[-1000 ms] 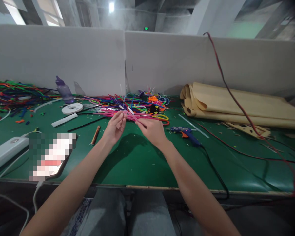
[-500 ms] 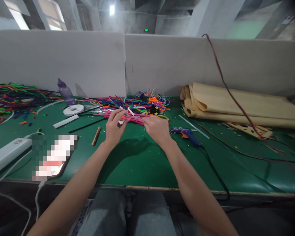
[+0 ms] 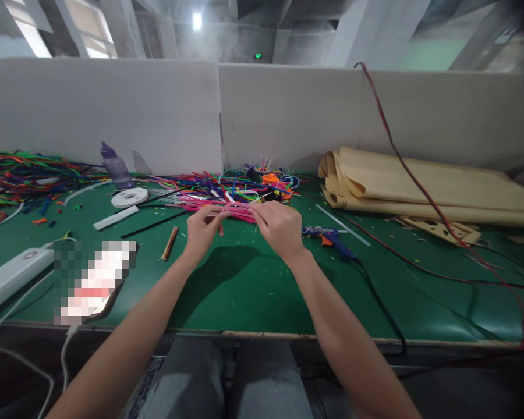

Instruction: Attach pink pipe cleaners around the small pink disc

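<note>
Pink strips (image 3: 240, 213) lie between my two hands, in front of a heap of coloured strips (image 3: 209, 185). My left hand (image 3: 204, 228) has its thumb and fingers pinched on the left part of the pink strips. My right hand (image 3: 278, 226) is closed around their right part, knuckles up. Both hands hang a little above the green table (image 3: 244, 291). Which strips are held and which lie behind is hard to tell. A blue and orange glue gun (image 3: 332, 240) lies just right of my right hand.
On the left are a phone (image 3: 96, 282), a white power strip (image 3: 15, 276), a white tape roll (image 3: 130, 197), a purple bottle (image 3: 116, 166) and a tangled strip pile (image 3: 30, 174). Rolled brown paper (image 3: 410, 183) lies back right. A red-black cable (image 3: 402, 145) hangs at right.
My left hand's fingers have lowered and closed onto the pink strips. My right hand stays nearly in place, still closed on them. The view has shifted slightly.
</note>
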The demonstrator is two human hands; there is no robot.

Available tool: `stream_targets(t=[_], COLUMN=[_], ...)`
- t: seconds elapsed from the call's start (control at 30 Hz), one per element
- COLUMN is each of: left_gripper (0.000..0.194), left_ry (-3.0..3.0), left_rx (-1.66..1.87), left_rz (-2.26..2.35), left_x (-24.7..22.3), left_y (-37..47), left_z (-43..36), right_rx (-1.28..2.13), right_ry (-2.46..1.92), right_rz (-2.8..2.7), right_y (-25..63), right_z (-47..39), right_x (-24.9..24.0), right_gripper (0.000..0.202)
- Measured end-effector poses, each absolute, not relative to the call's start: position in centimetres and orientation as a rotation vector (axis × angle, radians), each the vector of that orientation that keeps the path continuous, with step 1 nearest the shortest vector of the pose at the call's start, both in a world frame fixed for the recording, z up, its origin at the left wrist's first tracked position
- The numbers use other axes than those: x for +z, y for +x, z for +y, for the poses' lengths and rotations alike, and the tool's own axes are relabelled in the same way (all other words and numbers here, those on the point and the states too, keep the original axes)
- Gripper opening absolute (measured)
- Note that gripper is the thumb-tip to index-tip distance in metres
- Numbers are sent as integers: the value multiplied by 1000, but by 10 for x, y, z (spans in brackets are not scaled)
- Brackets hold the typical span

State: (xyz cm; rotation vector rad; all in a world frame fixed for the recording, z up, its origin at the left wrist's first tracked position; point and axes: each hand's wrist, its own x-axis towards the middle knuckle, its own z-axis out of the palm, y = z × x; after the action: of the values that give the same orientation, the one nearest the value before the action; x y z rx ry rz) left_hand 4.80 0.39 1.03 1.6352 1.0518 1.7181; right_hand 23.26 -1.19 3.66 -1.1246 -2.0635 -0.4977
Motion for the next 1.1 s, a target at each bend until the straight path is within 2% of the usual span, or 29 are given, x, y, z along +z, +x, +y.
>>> stream_targets(t=[0.2, 0.43, 0.93, 1.1], left_gripper=[18, 17, 19, 20], left_ry=[1468, 1346, 1325, 1388], left_rx=[1675, 1721, 1655, 1626], left_rz=[1014, 917, 846, 873], left_x=[15, 12, 16, 16], left_y=[50, 50, 50, 51], left_z=[0, 6, 3, 3], right_rx=[-376, -214, -261, -184], right_ry=[-1064, -1056, -1082, -1028], right_rz=[-1922, -1991, -1938, -1866], right_y=[228, 223, 226, 227], right_z=[-4, -5, -4, -4], right_x=[27, 27, 29, 28], right_gripper=[29, 23, 23, 22])
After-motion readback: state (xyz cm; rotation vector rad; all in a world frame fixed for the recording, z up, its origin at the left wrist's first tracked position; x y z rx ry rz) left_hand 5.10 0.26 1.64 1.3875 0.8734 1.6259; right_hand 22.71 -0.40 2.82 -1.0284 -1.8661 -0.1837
